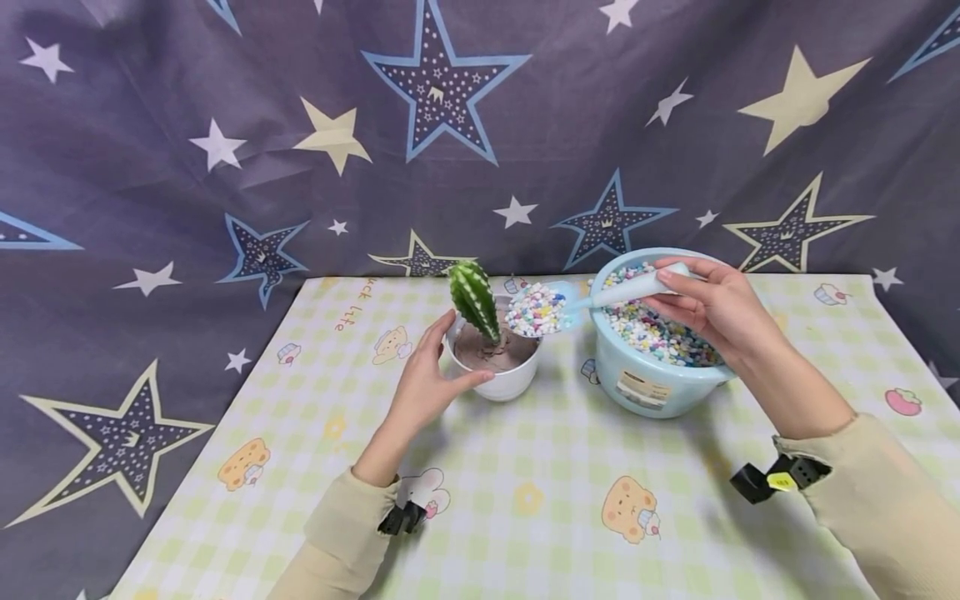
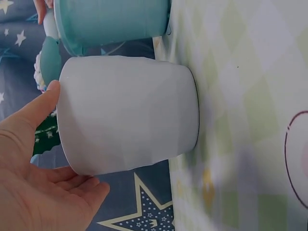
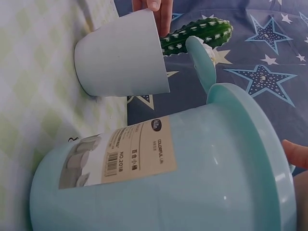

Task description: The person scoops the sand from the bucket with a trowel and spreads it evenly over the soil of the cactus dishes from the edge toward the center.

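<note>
A white flowerpot (image 1: 504,387) stands on the tablecloth, holding brown soil (image 1: 471,350) and an upright green cactus (image 1: 472,298). My left hand (image 1: 426,379) holds the pot at its left side, thumb near the front rim and fingers around the far side. In my right hand (image 1: 722,307) is the handle of a light blue scoop (image 1: 626,290), gripped between thumb and fingers. Colourful pebbles (image 1: 536,310) heap its blade, which reaches over the pot's right rim, beside the cactus. From the right wrist view, the blade (image 3: 202,65) shows edge-on near the cactus.
Just right of the pot stands a light blue bucket (image 1: 693,390) with more multicoloured pebbles (image 1: 660,337) inside; the scoop's handle passes above its rim. A checked tablecloth (image 1: 525,533) with cartoon prints covers the table. Behind hangs a dark curtain (image 1: 285,75) with stars.
</note>
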Action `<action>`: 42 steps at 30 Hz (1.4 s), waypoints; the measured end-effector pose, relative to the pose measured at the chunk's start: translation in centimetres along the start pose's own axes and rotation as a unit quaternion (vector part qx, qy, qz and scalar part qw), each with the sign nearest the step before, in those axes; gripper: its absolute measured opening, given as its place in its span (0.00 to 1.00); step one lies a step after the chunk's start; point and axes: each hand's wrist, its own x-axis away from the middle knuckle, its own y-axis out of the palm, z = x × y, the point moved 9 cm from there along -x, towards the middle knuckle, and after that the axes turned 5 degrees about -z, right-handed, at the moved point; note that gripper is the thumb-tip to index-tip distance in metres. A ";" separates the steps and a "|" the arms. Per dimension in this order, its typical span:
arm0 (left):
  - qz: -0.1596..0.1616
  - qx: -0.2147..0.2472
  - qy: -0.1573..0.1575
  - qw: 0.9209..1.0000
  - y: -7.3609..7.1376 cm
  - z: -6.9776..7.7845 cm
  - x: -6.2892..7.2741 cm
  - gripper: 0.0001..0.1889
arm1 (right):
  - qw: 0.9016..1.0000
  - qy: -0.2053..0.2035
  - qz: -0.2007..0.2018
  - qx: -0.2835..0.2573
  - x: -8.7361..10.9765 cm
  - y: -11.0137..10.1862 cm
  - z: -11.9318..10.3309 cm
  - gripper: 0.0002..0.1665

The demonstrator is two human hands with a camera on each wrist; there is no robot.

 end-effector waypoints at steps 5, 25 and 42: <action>0.008 -0.018 -0.011 1.000 0.0 0.2 0.3 0.54 | 1.000 0.005 0.001 0.013 -0.1 0.3 0.2 0.07; 0.020 -0.038 -0.010 0.999 0.3 0.5 0.5 0.56 | 0.996 0.031 0.016 0.077 -0.5 0.9 0.6 0.06; -0.013 -0.054 -0.019 0.998 0.4 0.1 0.0 0.56 | 0.995 0.033 0.017 0.091 -0.7 1.2 0.6 0.06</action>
